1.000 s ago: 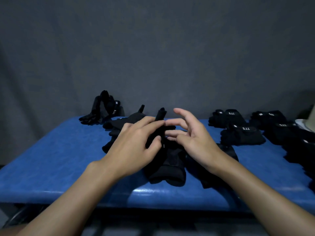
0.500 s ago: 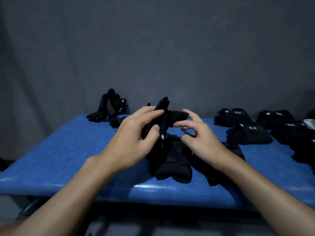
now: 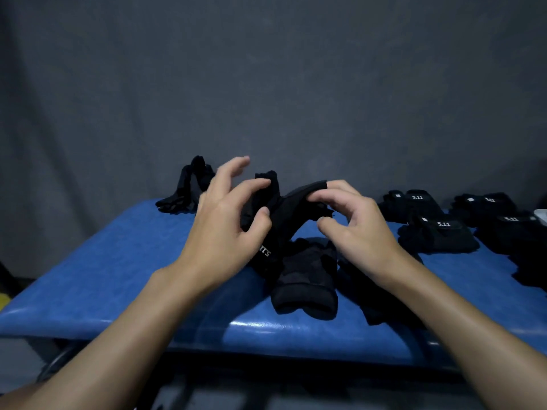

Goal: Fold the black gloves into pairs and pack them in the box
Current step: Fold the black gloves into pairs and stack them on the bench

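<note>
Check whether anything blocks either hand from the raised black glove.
Nothing visible does: the left hand and right hand both pinch the black fabric glove above the blue padded table. The box is not in view.

Makeshift packing station: blue padded table (image 3: 88, 276), grey cloth backdrop (image 3: 266, 84), folded gloves (image 3: 438, 235).

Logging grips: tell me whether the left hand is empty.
No, the left hand pinches the black glove that the right hand also holds.
</note>
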### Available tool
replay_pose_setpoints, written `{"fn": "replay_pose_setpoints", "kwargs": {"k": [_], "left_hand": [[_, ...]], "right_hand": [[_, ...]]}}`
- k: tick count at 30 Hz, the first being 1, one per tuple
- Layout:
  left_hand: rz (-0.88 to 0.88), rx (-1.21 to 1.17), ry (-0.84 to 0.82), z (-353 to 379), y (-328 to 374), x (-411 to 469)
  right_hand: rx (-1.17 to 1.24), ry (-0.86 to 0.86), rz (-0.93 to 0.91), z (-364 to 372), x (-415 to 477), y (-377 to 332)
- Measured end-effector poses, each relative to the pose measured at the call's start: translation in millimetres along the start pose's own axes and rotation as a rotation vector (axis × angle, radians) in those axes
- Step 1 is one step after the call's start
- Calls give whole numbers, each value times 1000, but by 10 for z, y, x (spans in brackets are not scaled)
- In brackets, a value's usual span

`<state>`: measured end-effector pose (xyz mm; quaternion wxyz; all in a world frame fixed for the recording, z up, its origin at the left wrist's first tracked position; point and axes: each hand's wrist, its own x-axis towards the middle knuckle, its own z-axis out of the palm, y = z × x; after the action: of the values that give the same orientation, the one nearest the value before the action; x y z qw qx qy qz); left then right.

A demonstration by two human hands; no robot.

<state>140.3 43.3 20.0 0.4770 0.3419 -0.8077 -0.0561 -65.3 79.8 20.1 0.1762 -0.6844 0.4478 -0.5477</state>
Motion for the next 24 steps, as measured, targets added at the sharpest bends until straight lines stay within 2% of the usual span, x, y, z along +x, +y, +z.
{"fn": "replay_pose_setpoints", "kwargs": {"k": [3,5,10,15,19,24], "left_hand": [[188,154,-77,-38,33,30],[211,157,-134,-33,57,34],[145,135,-181,-18,-11,40],[73,81,-135,-35,4,54],[-22,-100,-73,-93,50,80],[-109,-352,-104,-121,142,71]], "right_hand": [[-20,-39,-17,35,-11,-21],[-27,-58,-17,39,-20,-38],[-38,-80,-24,20,-37,-33],[-92,-46,-7,4,-57,0],[-57,-11,78,-35,-80,31],[69,-36,157,-11,-102,-10]]}}
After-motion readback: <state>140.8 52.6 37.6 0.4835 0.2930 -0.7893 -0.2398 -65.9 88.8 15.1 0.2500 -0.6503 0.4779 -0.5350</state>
